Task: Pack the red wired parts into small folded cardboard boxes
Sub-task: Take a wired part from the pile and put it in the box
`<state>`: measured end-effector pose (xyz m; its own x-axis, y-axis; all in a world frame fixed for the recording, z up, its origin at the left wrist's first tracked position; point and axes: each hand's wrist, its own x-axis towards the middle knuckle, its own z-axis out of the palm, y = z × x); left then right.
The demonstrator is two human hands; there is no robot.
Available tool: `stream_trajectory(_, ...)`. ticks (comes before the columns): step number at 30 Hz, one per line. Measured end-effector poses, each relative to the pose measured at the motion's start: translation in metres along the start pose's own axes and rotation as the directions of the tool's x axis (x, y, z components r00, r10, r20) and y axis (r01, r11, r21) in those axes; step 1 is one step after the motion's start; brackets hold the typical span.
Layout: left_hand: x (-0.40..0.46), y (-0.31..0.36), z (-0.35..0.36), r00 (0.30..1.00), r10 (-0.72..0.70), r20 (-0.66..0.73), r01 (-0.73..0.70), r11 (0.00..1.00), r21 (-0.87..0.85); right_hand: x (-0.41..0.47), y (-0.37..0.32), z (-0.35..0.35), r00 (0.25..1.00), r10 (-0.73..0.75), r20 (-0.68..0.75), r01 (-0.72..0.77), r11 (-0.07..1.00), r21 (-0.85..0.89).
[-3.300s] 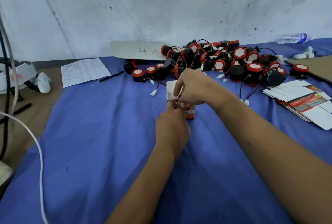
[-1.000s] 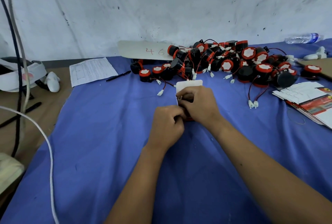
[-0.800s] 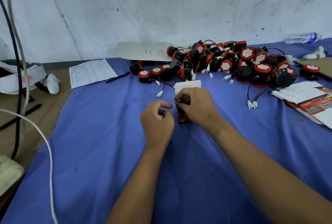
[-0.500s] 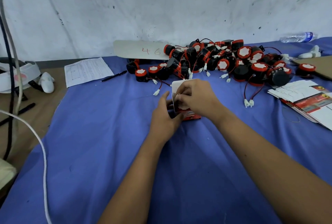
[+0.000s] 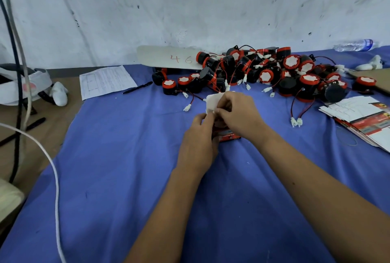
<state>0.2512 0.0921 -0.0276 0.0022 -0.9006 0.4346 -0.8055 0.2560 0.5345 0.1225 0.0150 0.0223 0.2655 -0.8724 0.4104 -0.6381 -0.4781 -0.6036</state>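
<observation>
A small red and white cardboard box (image 5: 228,135) stands on the blue cloth (image 5: 130,157) at mid table, its white top flap (image 5: 212,101) raised. My left hand (image 5: 199,142) grips the box's left side, thumb up by the flap. My right hand (image 5: 238,113) pinches the flap from the right and covers the opening, so what is inside is hidden. A heap of red and black wired parts (image 5: 263,73) with white connectors lies behind the box. Flat unfolded boxes (image 5: 363,119) are stacked at the right.
A printed sheet (image 5: 106,80) and a black pen (image 5: 137,87) lie at the back left. A white board marked 46 (image 5: 168,58) leans at the wall. A plastic bottle (image 5: 354,44) lies far right. Cables (image 5: 19,73) hang at the left edge.
My left hand let go of the box briefly, then came back to its left side. My right hand stayed on the box and now pinches the raised white flap.
</observation>
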Motion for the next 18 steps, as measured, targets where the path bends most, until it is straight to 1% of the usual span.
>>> stream_trajectory(2, 0.000, 0.009, -0.002, 0.999, -0.038, -0.009, 0.038, 0.995, 0.096, -0.002, 0.001, 0.002, 1.000, -0.005, -0.003, 0.004, 1.000, -0.021)
stream_trajectory(4, 0.001, 0.017, -0.003, 0.997, -0.080, -0.012, 0.081, 0.981, 0.175, -0.004, 0.001, 0.002, 1.000, 0.011, -0.009, -0.011, 1.000, 0.007)
stream_trajectory(7, 0.002, 0.022, -0.004, 0.994, -0.108, -0.004, 0.106, 0.968, 0.228, -0.004, 0.000, -0.001, 1.000, 0.031, 0.001, -0.031, 0.997, 0.065)
stream_trajectory(9, 0.002, 0.022, -0.004, 0.995, -0.103, -0.013, 0.103, 0.972, 0.212, -0.003, -0.002, -0.003, 0.999, 0.011, 0.034, -0.014, 0.996, 0.088)
stream_trajectory(13, 0.002, 0.017, -0.004, 0.994, -0.106, -0.030, 0.109, 0.988, 0.106, -0.004, -0.004, -0.006, 0.997, -0.021, 0.081, 0.014, 0.996, 0.091)
stream_trajectory(15, 0.002, 0.013, -0.006, 0.996, -0.080, -0.030, 0.082, 0.994, 0.072, -0.006, -0.005, -0.007, 0.995, -0.052, 0.080, 0.044, 0.994, 0.097)
stream_trajectory(18, 0.003, 0.010, -0.006, 0.999, -0.037, -0.036, 0.038, 0.999, 0.038, -0.011, -0.004, -0.007, 0.988, -0.140, 0.060, 0.135, 0.987, 0.089)
